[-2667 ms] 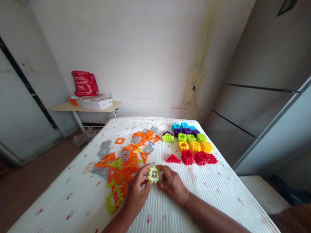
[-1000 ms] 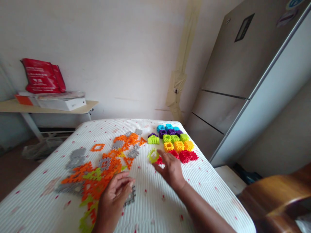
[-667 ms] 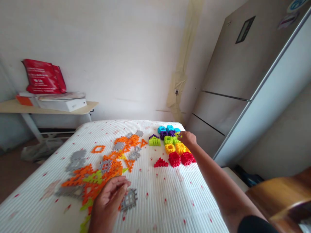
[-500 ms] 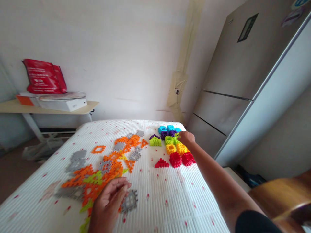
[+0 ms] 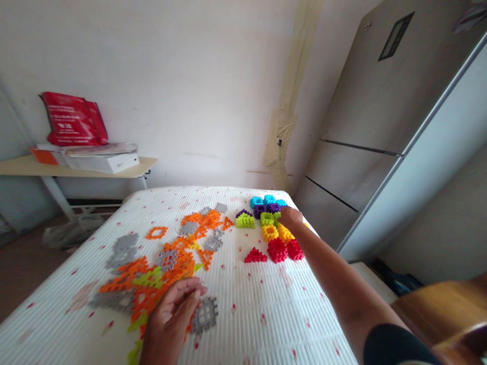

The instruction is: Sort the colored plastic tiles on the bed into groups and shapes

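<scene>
My right hand (image 5: 291, 217) is stretched far out over the rows of built cubes, its fingers curled on the lime-green cubes (image 5: 268, 219); whether it grips one is hidden. Around it stand cyan and purple cubes (image 5: 266, 203), yellow cubes (image 5: 271, 232) and red cubes (image 5: 283, 249), with a red triangle piece (image 5: 255, 256) beside them. My left hand (image 5: 175, 309) rests near me with loosely curled fingers at the edge of a heap of flat orange, grey and lime tiles (image 5: 152, 268). A grey window tile (image 5: 205, 315) lies by its fingertips.
All lies on a white ribbed mattress (image 5: 247, 324) with red specks. A side table (image 5: 79, 167) holds a red bag (image 5: 72, 124) and boxes at the back left. A tall grey fridge (image 5: 384, 126) stands to the right; a wooden chair edge (image 5: 437, 314) is at the lower right.
My right hand carried the lime-green cube from in front of me out to the green row and stays there. My left hand let go and settled by the tile heap.
</scene>
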The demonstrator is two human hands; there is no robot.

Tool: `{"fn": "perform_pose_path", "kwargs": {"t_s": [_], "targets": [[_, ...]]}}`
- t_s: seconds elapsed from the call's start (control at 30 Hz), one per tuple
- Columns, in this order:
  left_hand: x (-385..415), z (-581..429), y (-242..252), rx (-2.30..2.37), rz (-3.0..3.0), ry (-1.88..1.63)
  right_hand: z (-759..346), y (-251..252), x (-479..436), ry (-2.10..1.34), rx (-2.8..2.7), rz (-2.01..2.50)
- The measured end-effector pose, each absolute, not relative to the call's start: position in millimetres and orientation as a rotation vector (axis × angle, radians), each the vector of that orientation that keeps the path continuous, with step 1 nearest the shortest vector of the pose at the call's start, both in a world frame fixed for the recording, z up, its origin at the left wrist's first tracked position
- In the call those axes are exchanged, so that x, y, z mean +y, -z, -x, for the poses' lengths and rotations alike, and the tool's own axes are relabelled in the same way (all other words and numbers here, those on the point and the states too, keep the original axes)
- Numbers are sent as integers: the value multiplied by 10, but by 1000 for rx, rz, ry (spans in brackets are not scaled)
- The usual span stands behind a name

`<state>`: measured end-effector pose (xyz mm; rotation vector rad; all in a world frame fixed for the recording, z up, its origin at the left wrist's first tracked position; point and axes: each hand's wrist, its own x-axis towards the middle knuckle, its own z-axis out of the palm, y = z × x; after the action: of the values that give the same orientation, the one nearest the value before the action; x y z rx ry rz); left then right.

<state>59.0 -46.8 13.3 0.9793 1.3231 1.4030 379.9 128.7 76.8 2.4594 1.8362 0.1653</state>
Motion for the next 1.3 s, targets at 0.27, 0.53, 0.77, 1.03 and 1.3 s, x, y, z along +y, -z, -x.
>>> {"fn": "perform_pose_path", "kwargs": {"t_s": [0.27,0.53,0.77,1.03,1.3], "targets": [[-462,-593,-84,1305,-1018,-1418,-3759,-797,1278,-168,1812,-2460],[-410,-246,-183,1439,-1056,-1663,-3601,-1120,1055,-380,2027,-2402],[-376,548,-33,1917,-1255,-1776,-3154,-794,441,-661,2842,-1882],[-225,507,-58,2194,-2172,-943,-2727,-6,-178,-305,3380,-934],[-109,417,-53,2315,-2278,-443,-2691,110,-177,-312,3350,-1045]]}}
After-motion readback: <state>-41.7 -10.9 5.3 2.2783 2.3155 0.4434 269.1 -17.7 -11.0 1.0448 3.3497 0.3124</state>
